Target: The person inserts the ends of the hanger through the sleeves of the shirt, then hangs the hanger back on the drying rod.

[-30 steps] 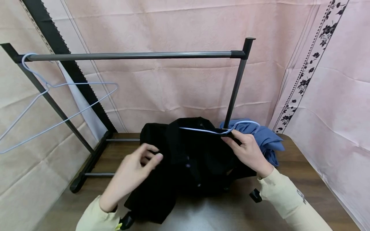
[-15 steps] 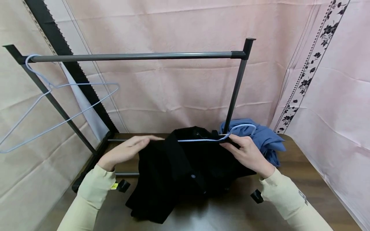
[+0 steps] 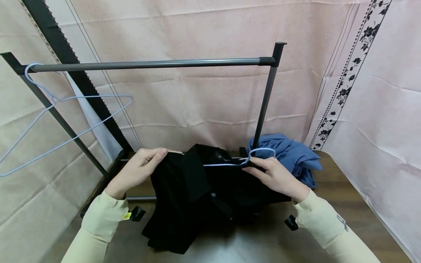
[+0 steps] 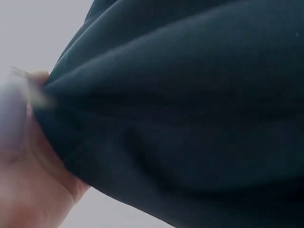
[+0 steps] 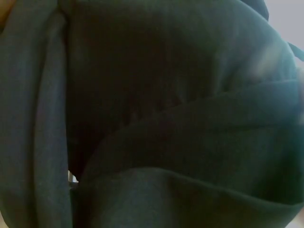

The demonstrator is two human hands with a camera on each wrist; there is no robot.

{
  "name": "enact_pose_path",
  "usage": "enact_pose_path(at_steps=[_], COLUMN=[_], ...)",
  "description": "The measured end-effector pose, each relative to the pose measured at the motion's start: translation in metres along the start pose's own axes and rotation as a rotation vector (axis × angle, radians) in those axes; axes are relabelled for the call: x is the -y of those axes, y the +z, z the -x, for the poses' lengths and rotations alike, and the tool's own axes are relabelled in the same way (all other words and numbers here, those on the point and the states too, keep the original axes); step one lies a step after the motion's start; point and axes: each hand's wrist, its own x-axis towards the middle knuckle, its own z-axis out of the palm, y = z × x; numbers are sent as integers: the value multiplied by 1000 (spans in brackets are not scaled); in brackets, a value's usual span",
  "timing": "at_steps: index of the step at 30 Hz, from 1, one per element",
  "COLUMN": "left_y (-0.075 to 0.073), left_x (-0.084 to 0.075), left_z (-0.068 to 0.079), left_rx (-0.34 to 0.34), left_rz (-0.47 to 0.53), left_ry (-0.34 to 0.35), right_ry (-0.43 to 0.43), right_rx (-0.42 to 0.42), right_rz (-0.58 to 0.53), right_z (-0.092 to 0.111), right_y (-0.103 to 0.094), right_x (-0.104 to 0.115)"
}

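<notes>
A black button-up shirt point(image 3: 197, 204) with a collar is held up by its top over the table. At its left shoulder my left hand point(image 3: 139, 170) pinches the cloth, thumb on the near side. A light blue hanger point(image 3: 220, 165) runs through the collar opening, its left arm hidden inside the shirt. My right hand point(image 3: 277, 179) grips the hanger just below its hook, together with the shirt's edge. In the left wrist view the fingers point(image 4: 40, 142) hold a corner of the dark fabric point(image 4: 166, 118). Dark folds point(image 5: 180, 142) fill most of the right wrist view.
A dark metal clothes rack point(image 3: 148, 65) stands behind the shirt. Another light blue hanger point(image 3: 95, 125) hangs at its left end. A crumpled blue garment point(image 3: 296, 157) lies at the rack's right foot on the wooden table point(image 3: 342, 204). Pale cloth hangs behind.
My left hand has moved from in front of the shirt up and left to its shoulder and now pinches it. The right hand's hanger has dipped, its hook shifting left.
</notes>
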Motion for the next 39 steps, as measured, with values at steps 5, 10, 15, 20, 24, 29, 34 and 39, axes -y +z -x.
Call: enact_pose_path(at_steps=[5, 10, 15, 20, 24, 29, 34, 39], left_y=[9, 26, 41, 46, 48, 50, 49, 48], left_x=[-21, -37, -43, -41, -36, -31, -31, -26], left_z=[-6, -6, -2, 0, -4, -9, -12, -12], left_rx=[3, 12, 58, 63, -4, -138, -122, 16], left_rz=[-3, -24, -148, -215, -114, 19, -72, -269], left_ry=[142, 271, 335, 321, 310, 236, 38, -54], right_ry=[15, 43, 28, -16, -56, -99, -128, -141], right_rx=[-38, -94, -158, -211, -229, -217, -196, -178], right_rz=[25, 57, 65, 37, 19, -15, -28, 8], right_z=[-4, -7, -10, -10, -8, -7, -7, -6], right_y=[0, -2, 0, 3, 6, 8, 10, 11], right_x=[1, 3, 3, 4, 4, 5, 7, 10])
